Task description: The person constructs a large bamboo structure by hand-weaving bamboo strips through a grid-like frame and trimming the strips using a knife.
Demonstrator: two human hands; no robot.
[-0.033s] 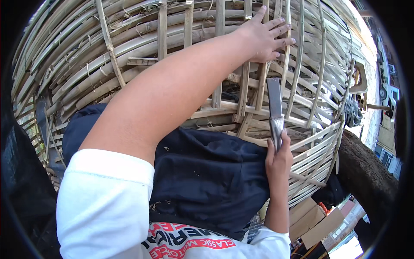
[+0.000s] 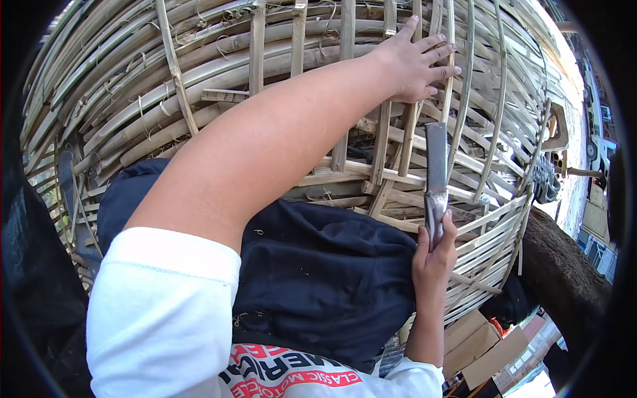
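From my head camera, the flat-bladed tool (image 2: 436, 162) shows a straight, dull grey metal blade with a squared end, and below it a shinier grip that looks creased. Behind it spreads the woven bamboo basketwork (image 2: 346, 40), pale tan slats running across under thinner upright strips, with loose fibre curls caught among them.

Writing shows on my white shirt (image 2: 166, 285): bold black capitals, with lighter lettering on red bands, partly lost in folds.

I grip the tool's lower end between the thumb and fingers of my right hand (image 2: 436, 249), near the basketwork's right edge; the blade rises above my fingers. Whether it touches the slats, I cannot tell. My left hand (image 2: 424, 63) lies spread over the strips toward the upper right, grasping nothing, just above the blade's end. Dark cloth (image 2: 325, 278) covers my lap.
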